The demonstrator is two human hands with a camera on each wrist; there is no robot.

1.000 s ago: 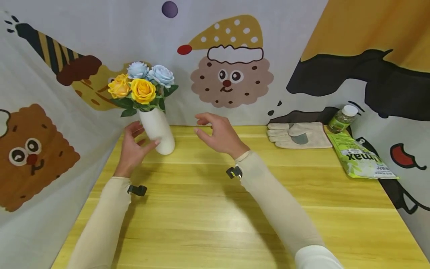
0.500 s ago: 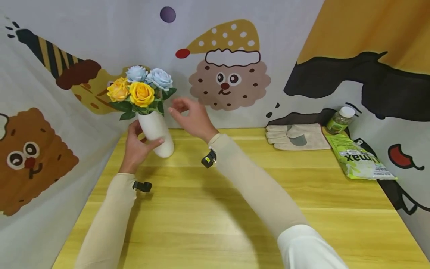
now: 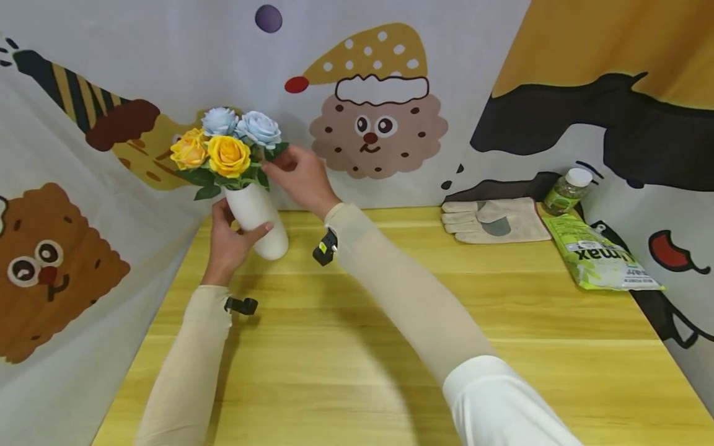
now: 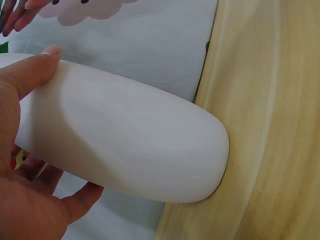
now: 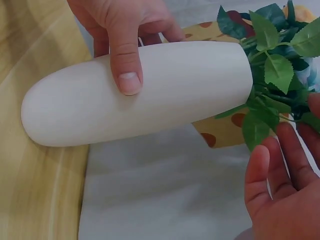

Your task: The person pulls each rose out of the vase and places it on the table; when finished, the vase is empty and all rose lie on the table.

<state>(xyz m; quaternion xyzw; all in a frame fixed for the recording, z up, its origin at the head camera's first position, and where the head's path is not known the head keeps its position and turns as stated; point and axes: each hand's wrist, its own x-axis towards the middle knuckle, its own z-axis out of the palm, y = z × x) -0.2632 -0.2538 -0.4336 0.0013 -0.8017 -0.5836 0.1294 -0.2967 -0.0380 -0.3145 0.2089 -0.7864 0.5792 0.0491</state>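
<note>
A white vase (image 3: 252, 210) stands near the table's back edge, holding yellow roses (image 3: 229, 157) and light blue roses (image 3: 259, 129) with green leaves. My left hand (image 3: 230, 244) grips the vase's side, its thumb across the front and the other fingers behind, as the right wrist view shows. The smooth lower body of the vase fills the left wrist view. At the bouquet's right side is my right hand (image 3: 304, 179). Its fingers reach in among the leaves (image 5: 277, 72) and stems just above the vase's mouth, with thumb and fingers apart in the right wrist view.
A pale work glove (image 3: 496, 221) lies at the table's back right. Beside it are a jar with a white lid (image 3: 568, 192) and a green-and-white packet (image 3: 605, 257). A cartoon-printed cloth (image 3: 379, 37) hangs along the table's back and sides.
My right hand has moved left from beside the vase to the leaves at the bouquet's right. The left hand has settled more closely around the vase, which stays in place.
</note>
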